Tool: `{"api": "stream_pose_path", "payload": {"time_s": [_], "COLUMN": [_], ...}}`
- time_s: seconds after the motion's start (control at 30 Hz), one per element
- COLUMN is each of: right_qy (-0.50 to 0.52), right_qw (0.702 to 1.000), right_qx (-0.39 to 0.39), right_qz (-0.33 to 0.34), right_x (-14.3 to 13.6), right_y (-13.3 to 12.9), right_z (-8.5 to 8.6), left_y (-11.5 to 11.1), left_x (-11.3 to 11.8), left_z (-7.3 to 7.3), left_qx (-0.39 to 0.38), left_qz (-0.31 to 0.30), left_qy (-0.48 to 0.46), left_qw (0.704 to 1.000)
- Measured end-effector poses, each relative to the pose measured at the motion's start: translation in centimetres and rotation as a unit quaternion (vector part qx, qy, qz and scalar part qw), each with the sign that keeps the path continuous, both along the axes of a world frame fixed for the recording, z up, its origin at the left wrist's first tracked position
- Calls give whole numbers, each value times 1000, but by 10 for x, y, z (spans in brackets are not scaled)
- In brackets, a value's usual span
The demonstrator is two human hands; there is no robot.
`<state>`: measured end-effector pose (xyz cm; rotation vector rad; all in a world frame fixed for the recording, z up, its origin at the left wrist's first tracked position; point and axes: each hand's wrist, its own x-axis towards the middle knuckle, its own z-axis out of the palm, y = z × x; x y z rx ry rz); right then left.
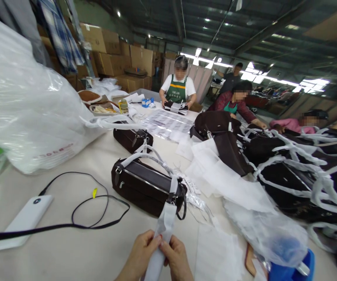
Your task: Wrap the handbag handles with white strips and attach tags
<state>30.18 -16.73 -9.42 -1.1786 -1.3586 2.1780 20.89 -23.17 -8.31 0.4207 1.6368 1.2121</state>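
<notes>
A dark brown handbag [145, 183] with a silver zip lies on the table in front of me. Its strap [166, 218], wrapped in white tissue paper, runs from the bag's right end toward me. My left hand [141, 251] pinches the wrapped strap from the left, thumb on top. From the other side my right hand [174, 255] grips the same stretch, the two thumbs almost touching. The strap's near end passes out of view at the bottom. Behind this bag sits a second, smaller brown bag [130, 138].
A white power bank [25, 222] with a black cable lies left, below a large plastic sack [34, 97]. White paper sheets [229, 179] and piled brown bags [294, 183] cover the right, above a blue bin [295, 265]. Co-workers stand across the table, one holding a dark item [176, 107].
</notes>
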Motion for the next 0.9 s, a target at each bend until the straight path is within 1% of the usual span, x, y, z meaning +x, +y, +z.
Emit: {"api": "stream_pose_path", "payload": {"time_s": [0.07,0.13,0.2,0.27,0.33,0.4,0.47,0.5,0.53,0.57,0.63,0.7,0.73,0.77,0.8,0.83,0.9], "right_qy": [-4,-15,-11,23,68,103,124,120,105,78,8,-41,-51,-51,-46,-39,-27], "right_qw": [1000,997,989,976,958,943,938,941,950,962,979,975,970,967,965,964,962], "right_qx": [-12,-44,-106,-180,-246,-287,-303,-297,-273,-231,-95,56,113,152,175,186,186], "right_qz": [-18,-57,-98,-119,-128,-130,-115,-107,-110,-126,-180,-212,-209,-199,-189,-185,-198], "right_x": [0,0,-2,-4,-8,-10,-8,-5,-1,4,13,18,17,14,10,5,-2], "right_y": [1,1,1,-1,-4,-8,-10,-9,-7,-3,10,25,32,39,46,52,64], "right_z": [-4,-9,-12,-12,-11,-9,-9,-9,-8,-7,-1,7,11,15,19,23,32], "left_y": [3,4,6,7,8,8,7,6,5,4,2,1,1,2,3,4,8], "left_x": [-3,-6,-9,-12,-14,-16,-17,-19,-21,-23,-31,-41,-46,-51,-55,-60,-67], "left_z": [-4,-7,-7,-6,-4,-3,-3,-3,-4,-5,-7,-10,-12,-14,-17,-19,-25], "left_qx": [-8,1,14,23,32,37,30,23,15,7,1,5,9,13,16,16,15], "left_qz": [-7,-26,-44,-59,-75,-74,-53,-37,-24,-18,-25,-52,-67,-84,-101,-117,-141], "left_qy": [-7,-21,-30,-42,-64,-90,-101,-96,-85,-68,-49,-47,-47,-42,-28,-7,34], "left_qw": [1000,999,998,997,995,992,993,994,996,997,998,998,997,996,994,993,989]}}
